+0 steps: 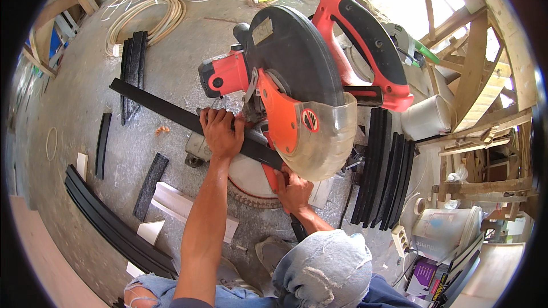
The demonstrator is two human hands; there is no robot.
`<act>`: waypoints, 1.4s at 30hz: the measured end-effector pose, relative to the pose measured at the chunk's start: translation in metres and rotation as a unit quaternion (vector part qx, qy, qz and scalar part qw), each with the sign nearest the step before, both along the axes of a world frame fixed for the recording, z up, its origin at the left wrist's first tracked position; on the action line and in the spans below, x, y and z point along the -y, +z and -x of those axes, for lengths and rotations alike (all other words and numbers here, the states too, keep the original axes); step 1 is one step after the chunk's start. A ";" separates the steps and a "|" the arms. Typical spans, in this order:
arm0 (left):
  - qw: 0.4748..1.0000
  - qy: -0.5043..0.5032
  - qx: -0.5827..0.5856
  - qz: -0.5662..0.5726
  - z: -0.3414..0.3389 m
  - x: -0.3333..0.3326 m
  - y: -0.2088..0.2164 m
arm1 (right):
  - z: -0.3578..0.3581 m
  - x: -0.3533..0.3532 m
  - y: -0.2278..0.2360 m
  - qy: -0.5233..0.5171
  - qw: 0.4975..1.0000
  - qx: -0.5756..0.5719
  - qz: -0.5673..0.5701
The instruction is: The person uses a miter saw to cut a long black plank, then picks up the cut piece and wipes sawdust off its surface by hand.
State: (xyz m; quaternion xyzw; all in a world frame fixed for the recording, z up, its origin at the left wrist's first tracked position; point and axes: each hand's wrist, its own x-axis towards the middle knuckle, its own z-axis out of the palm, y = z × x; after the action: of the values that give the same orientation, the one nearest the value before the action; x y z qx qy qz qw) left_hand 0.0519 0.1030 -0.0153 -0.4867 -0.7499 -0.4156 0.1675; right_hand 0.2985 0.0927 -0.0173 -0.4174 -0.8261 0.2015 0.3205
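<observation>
A long black moulding strip (157,104) lies slantwise across the base of a red and black mitre saw (297,51). My left hand (221,132) is closed over the strip, pressing it near the saw's fence. Close to the strip's right end, my right hand (295,190) has its fingers curled onto it, just below the clear blade guard (331,142). The guard and orange cover hide the blade's lower edge. A red part of the saw table (269,177) shows beside my right fingers.
More black moulding strips lie at the left (108,211), far left (134,68) and right (379,165). White offcuts (171,202) sit near my left forearm. Beyond are a coiled hose (154,20), a white bucket (427,118), a power strip (400,239) and stacked timber (474,74).
</observation>
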 end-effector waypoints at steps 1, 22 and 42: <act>1.000 0.002 -0.006 -0.001 0.000 0.000 0.000 | -0.001 0.000 -0.001 -0.001 1.000 -0.001 0.000; 1.000 -0.008 -0.003 -0.003 0.001 0.001 0.001 | -0.002 0.001 0.002 0.014 1.000 0.026 0.007; 1.000 -0.013 0.004 0.012 0.001 0.002 0.001 | -0.006 -0.001 -0.011 0.012 0.999 0.023 0.023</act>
State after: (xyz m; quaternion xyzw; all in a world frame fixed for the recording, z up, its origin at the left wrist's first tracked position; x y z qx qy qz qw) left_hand 0.0512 0.1014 -0.0147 -0.4967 -0.7490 -0.4110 0.1528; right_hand 0.3043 0.0932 -0.0282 -0.4194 -0.8334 0.2145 0.2891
